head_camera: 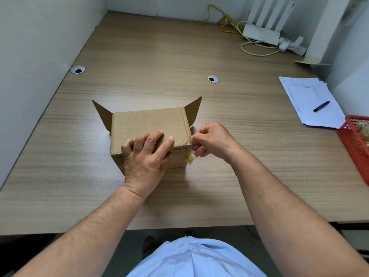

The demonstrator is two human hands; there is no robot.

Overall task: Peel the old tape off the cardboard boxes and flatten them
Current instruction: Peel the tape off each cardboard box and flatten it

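Box: a small brown cardboard box (147,124) sits at the centre of the frame on the wood-grain desk (179,56). Two side flaps stand up at its far corners, and its long axis runs left to right across the frame.
Tape: a strip of clear yellowish old tape (184,141) lifts off the box's near right corner. A crumpled wad of the same tape (190,158) hangs just below that corner.
Left hand: the left hand (146,156) lies over the near top edge with fingers spread fairly straight, pressing down on the lid. It grips nothing.
Right hand: the right hand (212,139) is just beside the box's right end, fingers curled, pinching the loose tape end.
Key relation: the free end is at the right end of the box, touching the right hand. The left hand sits toward the middle.
Judged pull: probably rightward, away from the box along its long axis, with the left hand as the counter-hold.
Risk: the light box may slide, or the tape may tear short.
Right edge of frame: a red mesh plastic basket (355,140).
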